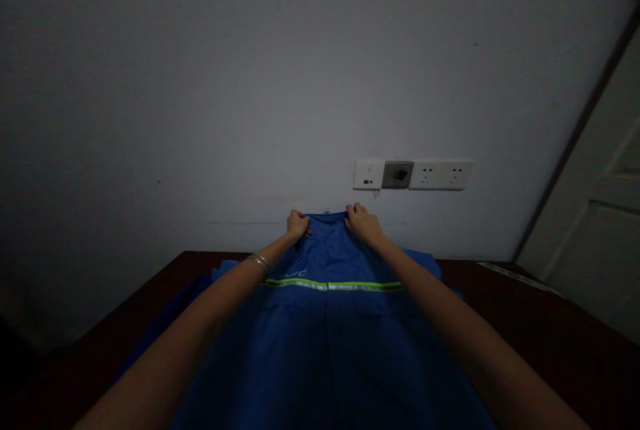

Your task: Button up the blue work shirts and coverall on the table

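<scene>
A blue work jacket [327, 337] with a yellow-green and silver reflective stripe across its chest lies front up, its collar toward the wall. My left hand [299, 225] pinches the collar's left end, fingers closed on the cloth. At the collar's right end, my right hand [363, 222] grips the fabric in the same way. Between the two hands the collar edge is stretched nearly straight and lifted a little. White lettering, partly hidden by my left forearm, shows above the stripe. The lower part of the jacket fades into shadow.
The dark reddish-brown table [505, 313] ends against a grey wall [240, 97]. Power sockets [440, 175] and a dark switch plate [397, 175] sit on the wall. A thin patterned strip [520, 278] lies at the back right, near a pale door [600, 237]. Darker blue-purple cloth [173, 313] shows at left.
</scene>
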Motion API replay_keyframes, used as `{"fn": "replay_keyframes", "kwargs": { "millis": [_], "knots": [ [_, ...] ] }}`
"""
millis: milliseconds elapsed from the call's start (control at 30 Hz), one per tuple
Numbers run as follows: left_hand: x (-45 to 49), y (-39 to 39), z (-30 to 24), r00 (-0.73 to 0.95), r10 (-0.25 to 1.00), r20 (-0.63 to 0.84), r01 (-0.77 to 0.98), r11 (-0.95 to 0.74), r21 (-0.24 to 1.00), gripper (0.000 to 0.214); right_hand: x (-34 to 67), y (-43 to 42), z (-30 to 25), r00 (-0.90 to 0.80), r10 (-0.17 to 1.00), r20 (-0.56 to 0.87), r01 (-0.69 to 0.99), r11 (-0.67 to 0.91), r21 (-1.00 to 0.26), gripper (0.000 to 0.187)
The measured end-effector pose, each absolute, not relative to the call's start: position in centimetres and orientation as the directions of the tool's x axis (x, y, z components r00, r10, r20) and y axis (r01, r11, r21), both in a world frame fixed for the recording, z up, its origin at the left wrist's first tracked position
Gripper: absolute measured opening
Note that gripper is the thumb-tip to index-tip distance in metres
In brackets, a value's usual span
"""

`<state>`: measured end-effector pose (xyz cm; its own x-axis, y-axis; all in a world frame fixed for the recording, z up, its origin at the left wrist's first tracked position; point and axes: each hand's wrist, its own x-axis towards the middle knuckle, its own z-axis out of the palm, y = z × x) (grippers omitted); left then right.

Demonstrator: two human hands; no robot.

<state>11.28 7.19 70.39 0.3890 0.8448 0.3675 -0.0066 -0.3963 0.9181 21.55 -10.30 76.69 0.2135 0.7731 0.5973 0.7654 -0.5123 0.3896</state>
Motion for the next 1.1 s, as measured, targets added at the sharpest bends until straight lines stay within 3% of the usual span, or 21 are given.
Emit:
{"fn": "replay_keyframes", "kwargs": {
  "millis": [167, 267, 367, 467, 633, 700, 800, 900, 1000, 1100],
  "knots": [
    [11.5, 5.2, 69.6, 0.409, 0.842, 0.352, -0.059, -0.360, 0.931, 0.031, 23.9, -15.1, 76.7, 0.230, 0.814, 0.534, 0.782, -0.481, 0.396, 0.031],
    [11.2, 3.9, 69.3, 0.394, 0.817, 0.421, -0.079, -0.426, 0.901, 0.036, 27.6, -20.3, 76.8, 0.323, 0.773, 0.546, 0.762, -0.555, 0.335, 0.030],
    [11.4, 2.4, 69.5, 0.388, 0.807, 0.445, -0.087, -0.449, 0.889, 0.035, 32.0, -26.6, 76.2, 0.545, 0.620, 0.564, 0.687, -0.716, 0.123, 0.028],
    [12.3, 0.5, 70.0, 0.483, 0.776, 0.405, -0.080, -0.421, 0.903, 0.030, 35.3, -32.3, 74.8, 0.766, 0.424, 0.484, 0.580, -0.780, -0.235, 0.027],
    [14.4, -4.2, 69.6, 0.566, 0.674, 0.475, -0.082, -0.528, 0.845, 0.021, 36.4, -35.7, 71.4, 0.843, 0.397, 0.364, 0.526, -0.752, -0.398, 0.028],
    [15.0, -6.5, 68.5, 0.597, 0.586, 0.548, -0.086, -0.633, 0.769, 0.021, 36.1, -34.8, 70.3, 0.853, 0.422, 0.308, 0.522, -0.725, -0.450, 0.030],
    [15.6, -9.2, 66.2, 0.676, 0.183, 0.714, -0.087, -0.942, 0.324, 0.023, 35.9, -32.7, 69.6, 0.863, 0.434, 0.259, 0.504, -0.704, -0.500, 0.034],
    [15.9, -10.7, 64.5, 0.728, -0.024, 0.685, -0.059, -0.998, 0.027, 0.026, 36.1, -31.2, 69.6, 0.893, 0.397, 0.211, 0.447, -0.730, -0.517, 0.032],
    [16.3, -11.0, 63.5, 0.738, -0.018, 0.674, 0.018, -0.999, -0.046, 0.034, 36.1, -30.9, 69.5, 0.908, 0.367, 0.202, 0.416, -0.741, -0.526, 0.024],
    [16.7, -10.8, 62.8, 0.736, 0.119, 0.666, 0.131, -0.991, 0.032, 0.043, 35.8, -31.6, 69.2, 0.900, 0.368, 0.233, 0.434, -0.712, -0.552, 0.011]
  ]
}}
